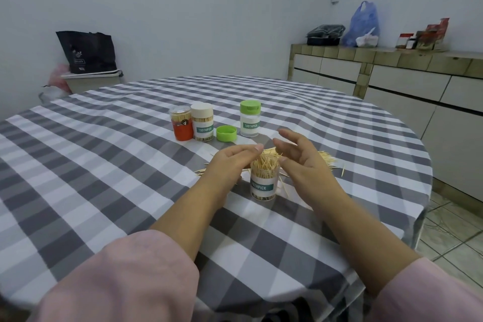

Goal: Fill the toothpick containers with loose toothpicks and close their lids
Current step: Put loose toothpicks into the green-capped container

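On the checked bench (130, 165), one open container (263, 180) stands upright at lower centre, directly between the left hand (230, 162) and right hand (300, 157), toothpicks bristling upward. Both hands' fingers hang relaxed, spread, pinching nothing. Three more containers stand above: red (181, 124), white (202, 122), green-lidded (250, 119). One loose green lid (226, 133). Loose toothpicks (324, 161) lie nearest the right hand.

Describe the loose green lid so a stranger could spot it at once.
On the round table with the grey-and-white checked cloth, look behind the hands at the row of toothpick jars. The round green plastic lid lies alone between two white-labelled jars, sitting on no jar.
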